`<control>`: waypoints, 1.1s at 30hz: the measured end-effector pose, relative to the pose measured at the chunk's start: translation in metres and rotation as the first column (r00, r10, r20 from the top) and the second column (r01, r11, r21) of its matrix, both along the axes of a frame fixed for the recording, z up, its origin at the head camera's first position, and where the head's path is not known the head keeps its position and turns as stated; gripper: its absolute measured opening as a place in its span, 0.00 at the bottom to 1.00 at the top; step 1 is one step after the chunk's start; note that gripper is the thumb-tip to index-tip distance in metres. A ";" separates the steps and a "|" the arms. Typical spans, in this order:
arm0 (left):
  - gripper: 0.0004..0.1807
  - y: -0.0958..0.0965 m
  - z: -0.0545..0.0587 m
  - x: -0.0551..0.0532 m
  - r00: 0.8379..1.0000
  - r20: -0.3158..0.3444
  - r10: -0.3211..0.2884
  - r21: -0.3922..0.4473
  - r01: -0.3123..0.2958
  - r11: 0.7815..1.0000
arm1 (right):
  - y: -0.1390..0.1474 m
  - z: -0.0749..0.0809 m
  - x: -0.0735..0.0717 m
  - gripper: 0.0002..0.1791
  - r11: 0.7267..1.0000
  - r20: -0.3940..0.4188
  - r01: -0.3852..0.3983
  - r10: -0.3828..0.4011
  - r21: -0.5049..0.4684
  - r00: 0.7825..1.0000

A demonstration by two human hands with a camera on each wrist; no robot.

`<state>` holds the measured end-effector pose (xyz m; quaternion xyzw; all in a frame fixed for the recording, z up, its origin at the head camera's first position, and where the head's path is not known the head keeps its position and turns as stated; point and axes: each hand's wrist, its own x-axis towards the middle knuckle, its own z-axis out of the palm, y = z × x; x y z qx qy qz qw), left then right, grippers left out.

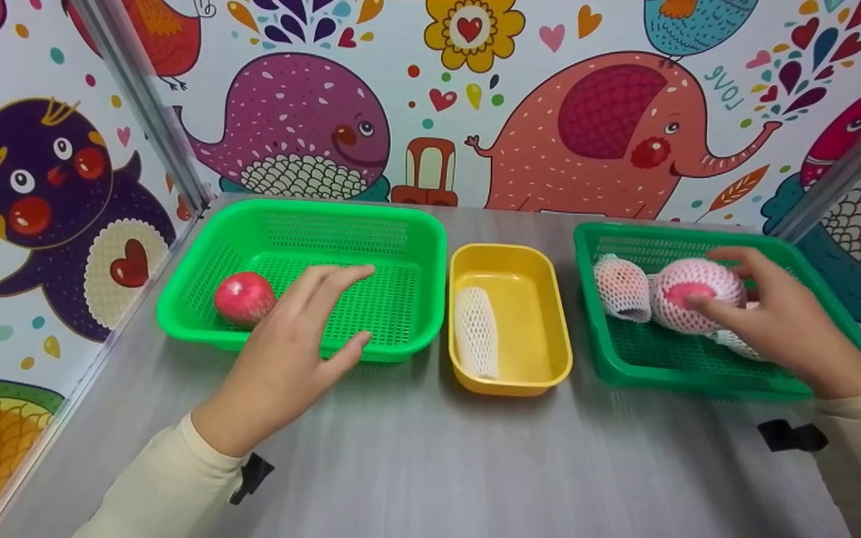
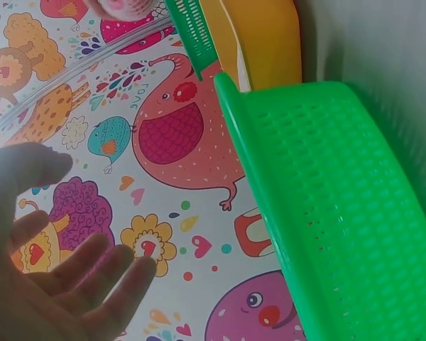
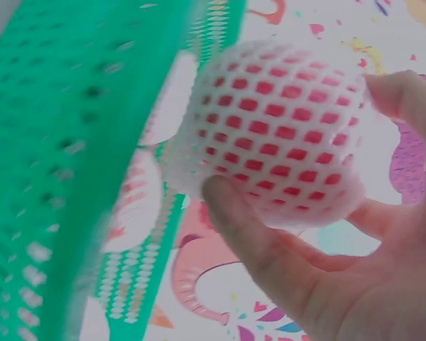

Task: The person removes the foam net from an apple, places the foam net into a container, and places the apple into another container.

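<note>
My right hand point(image 1: 793, 325) grips a round pink-red fruit in a white foam net point(image 1: 699, 295), its thumb and fingers spread round the sides. In the right wrist view the netted fruit point(image 3: 277, 135) shows red through the mesh, raised by the basket rim. Other netted fruits point(image 1: 622, 288) lie in the dark green basket point(image 1: 699, 377) beneath it. Over the front edge of the bright green basket point(image 1: 371, 350) hovers my left hand point(image 1: 281, 359), fingers loosely bent and holding nothing. Inside that basket a bare red fruit point(image 1: 244, 297) sits at the left, partly behind the hand.
Between the two baskets stands a yellow tray point(image 1: 531, 329) with an empty white foam net point(image 1: 477, 332) lying along its left side. A wall point(image 1: 430, 97) printed with cartoon animals rises behind. The grey tabletop point(image 1: 475, 463) stretches in front of the containers.
</note>
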<state>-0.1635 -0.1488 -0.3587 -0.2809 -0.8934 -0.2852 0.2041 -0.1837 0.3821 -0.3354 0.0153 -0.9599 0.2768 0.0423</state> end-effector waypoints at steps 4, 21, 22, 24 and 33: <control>0.41 0.004 -0.001 0.001 1.000 0.003 -0.003 0.013 0.003 1.000 | -0.018 0.009 0.008 0.41 0.995 -0.148 -0.009 -0.006 -0.102 0.989; 0.37 0.069 0.011 0.007 0.982 0.051 -0.183 0.197 0.170 0.966 | -0.114 0.008 0.039 0.45 0.935 -0.392 -0.200 0.073 -0.294 0.917; 0.37 0.074 0.012 0.008 0.977 0.062 -0.205 0.218 0.187 0.958 | -0.119 0.006 0.039 0.45 0.931 -0.394 -0.212 0.082 -0.299 0.916; 0.37 0.085 0.012 0.009 0.967 0.073 -0.242 0.257 0.217 0.942 | -0.128 0.005 0.041 0.45 0.923 -0.396 -0.231 0.097 -0.308 0.913; 0.41 0.122 0.009 0.003 0.935 0.134 -0.329 0.349 0.266 0.899 | -0.160 0.004 0.049 0.46 0.875 -0.410 -0.308 0.142 -0.373 0.901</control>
